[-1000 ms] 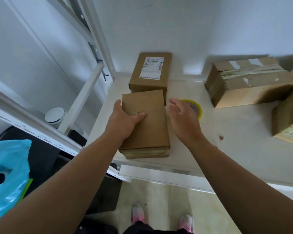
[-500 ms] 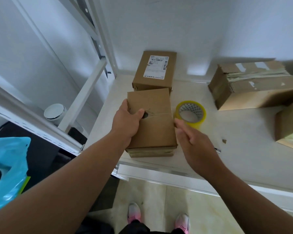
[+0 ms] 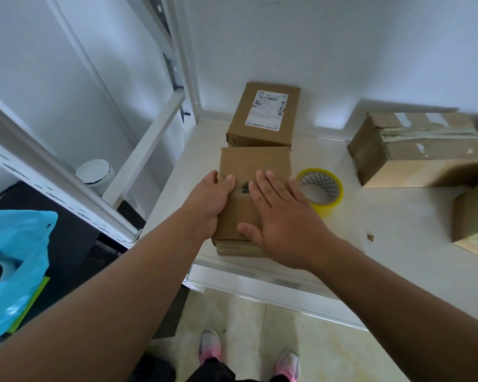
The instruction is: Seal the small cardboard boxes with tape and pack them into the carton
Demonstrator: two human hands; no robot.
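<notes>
**A:** Where is the small box [image 3: 255, 164]?

**B:** At the near edge of the table [image 3: 370, 260]. The left hand [image 3: 207, 205] holds its left side, with the thumb on top. The right hand [image 3: 282, 224] lies flat on the lid, fingers spread, pushing down.

**A:** What could go wrong?

**B:** The box sits right by the edge. A hard push toward the person might slide it off onto the floor.

**A:** And the lid?

**B:** I see no tape on top yet. If the flat hand lifts to get the tape roll [image 3: 319, 188] just beside it, the flaps may pop up.

**A:** Anything farther back?

**B:** The box with a label [image 3: 262, 117] looks like it touches the far end, so there is little room to turn. The big box [image 3: 425, 158] is well off to the right. I cannot tell if it is the carton.
</notes>
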